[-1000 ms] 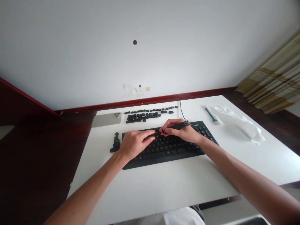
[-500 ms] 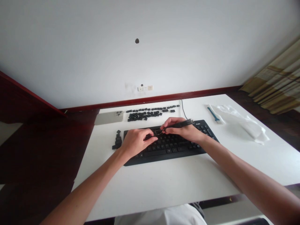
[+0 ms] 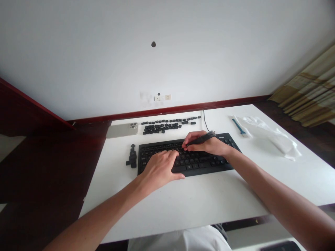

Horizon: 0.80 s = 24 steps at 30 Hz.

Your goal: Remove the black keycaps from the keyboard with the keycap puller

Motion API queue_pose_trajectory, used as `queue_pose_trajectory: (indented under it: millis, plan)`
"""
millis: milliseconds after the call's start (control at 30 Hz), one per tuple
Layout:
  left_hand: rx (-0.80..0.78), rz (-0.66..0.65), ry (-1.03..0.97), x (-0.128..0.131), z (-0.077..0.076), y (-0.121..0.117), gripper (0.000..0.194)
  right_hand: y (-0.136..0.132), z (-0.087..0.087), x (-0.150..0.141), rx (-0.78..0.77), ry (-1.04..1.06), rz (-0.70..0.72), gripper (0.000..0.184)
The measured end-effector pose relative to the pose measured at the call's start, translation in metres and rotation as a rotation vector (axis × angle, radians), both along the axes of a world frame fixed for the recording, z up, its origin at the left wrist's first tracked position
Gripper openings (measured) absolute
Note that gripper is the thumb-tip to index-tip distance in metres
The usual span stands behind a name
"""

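Note:
A black keyboard point(image 3: 187, 166) lies on the white table under both hands. My left hand point(image 3: 162, 164) rests on its left half, with the fingertips on the keys and the thumb held apart near the front edge; nothing shows in its grasp. In my right hand point(image 3: 205, 143) is a black-handled wire keycap puller point(image 3: 201, 139), closed in the fingers and slanting down to the left toward the upper middle keys. Its wire tip is mostly hidden by the fingers. Loose black keycaps point(image 3: 157, 129) lie in rows behind the keyboard. More loose keycaps point(image 3: 132, 155) form a small group left of it.
A phone point(image 3: 121, 129) lies at the back left of the table point(image 3: 188, 205). A blue brush point(image 3: 238, 126) and a white plastic bag point(image 3: 274, 139) lie at the right. The keyboard's cable point(image 3: 205, 120) runs back over the table's far edge.
My left hand has gone from a pinch beside the puller's wire to lying spread on the keys, nearer the front. My right hand has shifted slightly, still holding the puller.

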State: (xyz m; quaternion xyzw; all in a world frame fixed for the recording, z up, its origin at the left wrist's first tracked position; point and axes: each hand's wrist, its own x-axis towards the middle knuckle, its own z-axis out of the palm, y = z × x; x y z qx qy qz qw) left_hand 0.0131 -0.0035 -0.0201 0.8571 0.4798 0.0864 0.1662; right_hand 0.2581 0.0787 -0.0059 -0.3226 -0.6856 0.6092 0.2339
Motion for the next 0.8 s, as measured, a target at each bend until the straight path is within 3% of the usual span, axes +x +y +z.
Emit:
queue_pose_trajectory:
  millis: [500, 800]
  plan:
    - [-0.018, 0.054, 0.053, 0.003, -0.012, -0.003, 0.073, -0.001, 0.002, 0.0, -0.021, -0.012, 0.138, 0.025]
    - [-0.002, 0.062, 0.079, 0.005, -0.012, -0.006, 0.071, -0.006, 0.005, -0.005, 0.015, -0.075, 0.121, 0.028]
